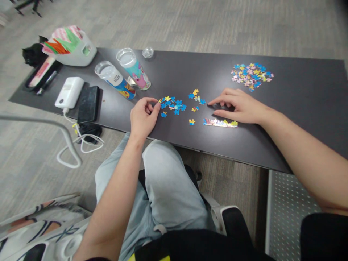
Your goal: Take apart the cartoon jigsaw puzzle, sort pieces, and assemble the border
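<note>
My left hand (144,116) is closed in a pinch at the left edge of a loose cluster of mostly blue puzzle pieces (176,106). A small yellow-edged puzzle piece (160,101) shows at its fingertips, largely hidden. My right hand (235,105) hovers over or rests on the table, fingers apart and holding nothing. Its index fingertip points at a few scattered pieces (202,102). Just below that hand lies a joined strip of puzzle pieces (220,123). A single yellow-and-blue piece (191,122) sits left of the strip.
A bigger heap of mixed pieces (252,75) lies at the back right of the dark table (304,94). Two clear-topped tubes (115,79) (133,69) and a lid (148,53) stand left. Beyond them are a phone (88,104), white power bank (70,92) and white container (86,50).
</note>
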Action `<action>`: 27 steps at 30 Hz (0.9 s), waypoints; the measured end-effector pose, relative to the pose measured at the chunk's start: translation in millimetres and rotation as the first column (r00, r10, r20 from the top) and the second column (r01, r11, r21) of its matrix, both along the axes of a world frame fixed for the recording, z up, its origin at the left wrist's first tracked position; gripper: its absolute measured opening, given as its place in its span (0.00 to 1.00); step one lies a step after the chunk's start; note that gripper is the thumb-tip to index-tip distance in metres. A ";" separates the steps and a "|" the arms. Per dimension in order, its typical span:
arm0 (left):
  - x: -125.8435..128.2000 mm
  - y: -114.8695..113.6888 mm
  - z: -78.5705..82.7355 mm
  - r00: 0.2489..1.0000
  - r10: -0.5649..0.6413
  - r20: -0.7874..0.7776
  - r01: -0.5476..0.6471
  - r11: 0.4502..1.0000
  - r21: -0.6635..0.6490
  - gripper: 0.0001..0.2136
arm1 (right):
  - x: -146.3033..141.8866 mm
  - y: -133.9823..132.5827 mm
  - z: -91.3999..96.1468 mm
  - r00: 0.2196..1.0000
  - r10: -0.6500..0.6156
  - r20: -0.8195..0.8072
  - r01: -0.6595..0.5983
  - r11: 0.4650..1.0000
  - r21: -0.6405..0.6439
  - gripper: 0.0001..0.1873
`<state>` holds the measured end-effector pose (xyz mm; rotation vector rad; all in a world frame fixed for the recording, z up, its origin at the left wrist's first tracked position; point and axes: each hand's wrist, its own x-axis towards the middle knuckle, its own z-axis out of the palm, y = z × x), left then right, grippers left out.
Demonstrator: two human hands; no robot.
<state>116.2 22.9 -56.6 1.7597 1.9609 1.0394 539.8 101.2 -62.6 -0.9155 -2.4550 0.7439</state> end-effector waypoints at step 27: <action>-15.5 -8.0 12.3 0.958 -0.280 -0.060 0.273 0.957 -0.103 0.11 | -2.2 -1.2 7.4 1.000 -0.007 0.020 0.008 0.999 -0.032 0.28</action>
